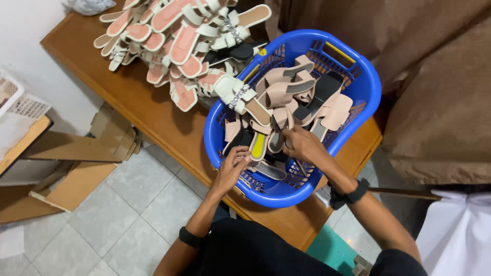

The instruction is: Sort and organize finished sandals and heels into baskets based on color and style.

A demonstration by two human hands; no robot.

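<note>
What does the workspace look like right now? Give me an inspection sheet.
Surface: wooden table, bearing the basket and a heap of sandals.
Job's things: blue plastic basket full of beige sandals, tangled together.
Clutter: pile of white-and-pink sandals behind the basket; flattened cardboard on the tiled floor.
Hands: left hand at the basket's near rim, touching a yellow-lined sandal; right hand inside the basket, fingers on a sandal.
Cables: nothing seen.
Surroundings: brown paper-covered bulk to the right, white wall to the left.
</note>
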